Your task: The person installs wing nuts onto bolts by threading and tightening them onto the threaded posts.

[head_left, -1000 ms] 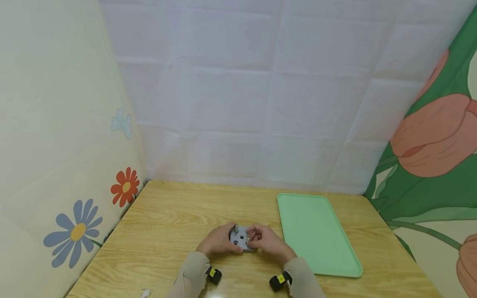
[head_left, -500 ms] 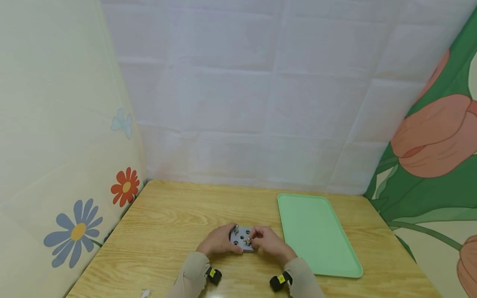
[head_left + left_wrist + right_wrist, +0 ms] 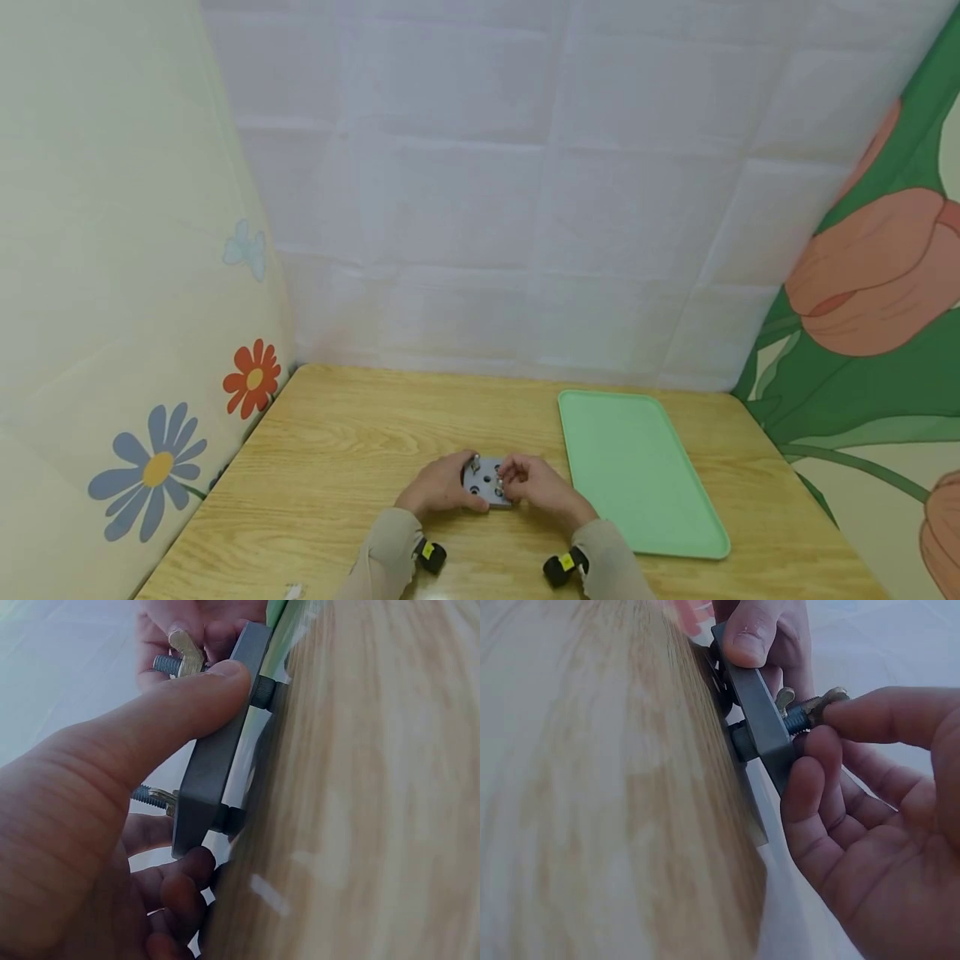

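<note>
A grey plate [image 3: 486, 493] with several holes lies low over the wooden table, held at its left side by my left hand [image 3: 441, 485]. Bolts pass through it; a bolt head [image 3: 264, 691] shows on the underside in the left wrist view. My right hand [image 3: 543, 492] pinches a brass wing nut [image 3: 829, 705] on the threaded end of the nearer right bolt [image 3: 797, 720]. The thumb touches one wing, and curled fingers lie beside the plate's edge. A second wing nut [image 3: 166, 799] sits on the other bolt, close to the plate, near my left hand.
To the right, a light green tray [image 3: 645, 475] lies on the wooden table [image 3: 360, 433]. A small whitish thing [image 3: 294, 591] sits at the front left edge. White cloth [image 3: 450, 208] hangs behind; flowered cloths stand at both sides.
My right fingers draw back a little from the wing nut, then close over it again, and the wing nut's turn differs. My left hand and the plate stay in place.
</note>
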`<state>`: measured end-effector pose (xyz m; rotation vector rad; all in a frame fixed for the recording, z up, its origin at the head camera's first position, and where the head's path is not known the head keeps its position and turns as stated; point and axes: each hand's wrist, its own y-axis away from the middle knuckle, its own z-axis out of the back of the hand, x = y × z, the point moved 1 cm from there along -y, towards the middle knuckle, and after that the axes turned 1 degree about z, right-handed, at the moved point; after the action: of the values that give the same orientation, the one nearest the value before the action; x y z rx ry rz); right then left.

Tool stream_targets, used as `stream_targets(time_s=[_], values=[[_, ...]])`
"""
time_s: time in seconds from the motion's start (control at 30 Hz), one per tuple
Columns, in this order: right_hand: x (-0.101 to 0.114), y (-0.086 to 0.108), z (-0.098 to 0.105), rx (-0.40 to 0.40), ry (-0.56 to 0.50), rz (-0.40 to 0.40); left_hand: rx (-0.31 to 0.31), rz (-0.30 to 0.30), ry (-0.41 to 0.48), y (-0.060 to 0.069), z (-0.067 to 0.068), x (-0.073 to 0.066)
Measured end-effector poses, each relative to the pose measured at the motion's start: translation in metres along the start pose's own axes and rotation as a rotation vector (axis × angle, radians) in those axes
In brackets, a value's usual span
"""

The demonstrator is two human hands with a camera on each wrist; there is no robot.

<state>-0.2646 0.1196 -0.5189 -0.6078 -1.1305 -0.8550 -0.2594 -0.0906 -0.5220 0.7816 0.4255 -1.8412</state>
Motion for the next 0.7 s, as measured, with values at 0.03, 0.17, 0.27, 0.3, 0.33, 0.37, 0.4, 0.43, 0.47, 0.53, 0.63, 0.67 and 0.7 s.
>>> stream_targets(time_s=[0.03, 0.17, 0.27, 0.3, 0.33, 0.37, 0.4, 0.43, 0.47, 0.53, 0.63, 0.67, 0.7], values=[[-0.0003, -0.0004, 0.0003, 0.004, 0.012, 0.004, -0.001, -0.001, -0.002, -0.0001, 0.0002, 0.0001], [-0.0011, -0.0016, 0.0010, 0.010, 0.079, 0.019, -0.001, 0.000, -0.005, -0.0004, 0.0004, -0.0002], [-0.0021, -0.0017, 0.0006, -0.004, 0.118, 0.007, -0.002, -0.002, -0.001, -0.0002, 0.0005, -0.0003], [-0.0025, -0.0018, 0.0005, -0.010, 0.125, 0.000, -0.003, -0.003, 0.000, 0.0000, 0.0005, -0.0004], [-0.0029, -0.0017, 0.0004, -0.015, 0.127, -0.003, -0.003, -0.004, 0.002, 0.0002, 0.0005, -0.0004], [-0.0032, -0.0016, 0.0003, -0.018, 0.130, -0.007, -0.003, -0.007, 0.004, 0.0004, 0.0008, -0.0006], [-0.0034, -0.0014, 0.0003, -0.020, 0.127, -0.010, -0.002, -0.006, 0.008, 0.0006, 0.0005, -0.0008], [-0.0034, -0.0014, 0.0004, -0.022, 0.125, -0.011, -0.001, -0.006, 0.009, 0.0008, 0.0007, -0.0010], [-0.0032, -0.0012, 0.0004, -0.024, 0.122, -0.009, 0.000, -0.006, 0.010, 0.0009, 0.0008, -0.0011], [-0.0021, -0.0005, 0.0008, -0.022, 0.106, -0.009, 0.000, -0.004, 0.014, 0.0010, 0.0010, -0.0013], [0.0010, 0.0012, 0.0007, -0.015, 0.064, -0.009, -0.002, -0.002, 0.014, 0.0008, 0.0010, -0.0013], [0.0022, 0.0017, 0.0007, -0.011, 0.047, -0.011, -0.002, -0.002, 0.013, 0.0006, 0.0012, -0.0012], [0.0033, 0.0021, 0.0006, -0.011, 0.036, -0.015, -0.001, -0.001, 0.012, 0.0005, 0.0012, -0.0012]])
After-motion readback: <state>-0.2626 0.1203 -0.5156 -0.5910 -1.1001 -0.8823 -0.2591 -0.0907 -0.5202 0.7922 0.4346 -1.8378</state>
